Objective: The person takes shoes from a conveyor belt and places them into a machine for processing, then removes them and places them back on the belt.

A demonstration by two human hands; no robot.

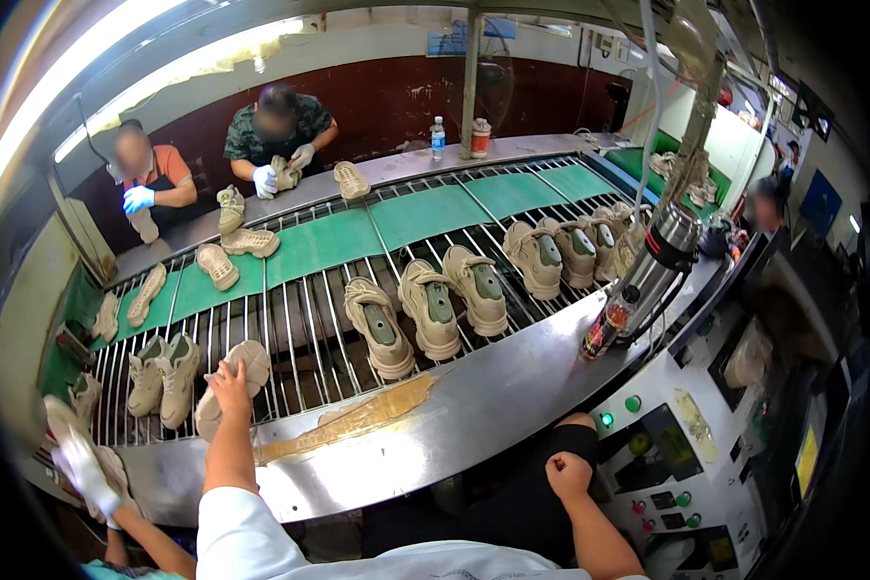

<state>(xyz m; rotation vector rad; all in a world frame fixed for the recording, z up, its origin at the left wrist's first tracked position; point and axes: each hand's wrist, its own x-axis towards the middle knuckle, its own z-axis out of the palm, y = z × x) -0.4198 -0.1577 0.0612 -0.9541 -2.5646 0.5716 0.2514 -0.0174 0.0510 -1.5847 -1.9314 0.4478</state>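
Note:
My left hand (230, 389) reaches over the near edge of the roller conveyor, its fingers closed across the middle of a beige sneaker (252, 364). That sneaker lies with its pale sole turned up, partly hidden by the hand. Just left of it a pair of beige sneakers (177, 382) stands upright on the rods. My right hand (568, 474) is curled in a loose fist by my knee, beside the control panel, and nothing shows in it. Farther right, several beige sneakers with green insoles (436, 307) stand in a row on the conveyor.
A green belt (416, 222) carries more shoes. Two people work across it, and another person's gloved hand (85, 469) handles shoes at the left. A steel flask (662, 256) and a drink bottle (611, 321) stand on the metal ledge (396, 440). The control panel (681, 425) is at right.

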